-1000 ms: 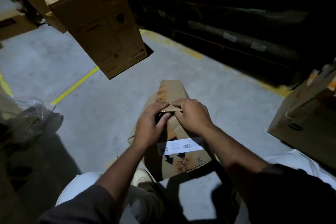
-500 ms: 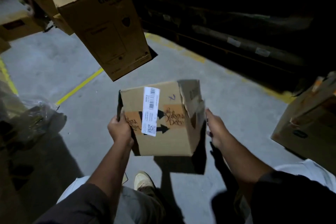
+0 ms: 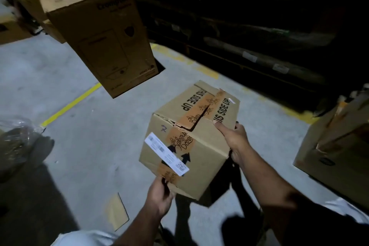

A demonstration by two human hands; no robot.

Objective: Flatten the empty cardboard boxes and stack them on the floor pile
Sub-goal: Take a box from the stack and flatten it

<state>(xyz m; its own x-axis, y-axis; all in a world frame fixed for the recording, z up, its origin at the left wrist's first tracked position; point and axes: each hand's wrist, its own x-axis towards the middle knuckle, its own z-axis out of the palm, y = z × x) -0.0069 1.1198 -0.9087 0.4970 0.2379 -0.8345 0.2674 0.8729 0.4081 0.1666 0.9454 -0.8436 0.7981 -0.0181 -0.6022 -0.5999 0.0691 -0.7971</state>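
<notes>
A small brown cardboard box [image 3: 201,158] with orange printed tape, a white label and "THIS SIDE UP" print is held tilted above the grey floor, still box-shaped. Its taped top seam is split partway. My left hand [image 3: 159,195] grips the box's near bottom corner. My right hand [image 3: 233,140] holds the right edge, with the thumb on the top flap and the fingers behind the side.
A tall brown box [image 3: 99,34] stands at the upper left, with more boxes [image 3: 12,30] behind it. Another large box [image 3: 339,146] stands at the right. A clear plastic bag [image 3: 18,138] lies at the left. A flat cardboard piece [image 3: 117,211] lies near my feet. A yellow line [image 3: 71,104] crosses the floor; dark racks fill the back.
I have turned the box so that its taped top now faces up. My left hand went from the left side to the near bottom corner, and my right hand now grips the right edge.
</notes>
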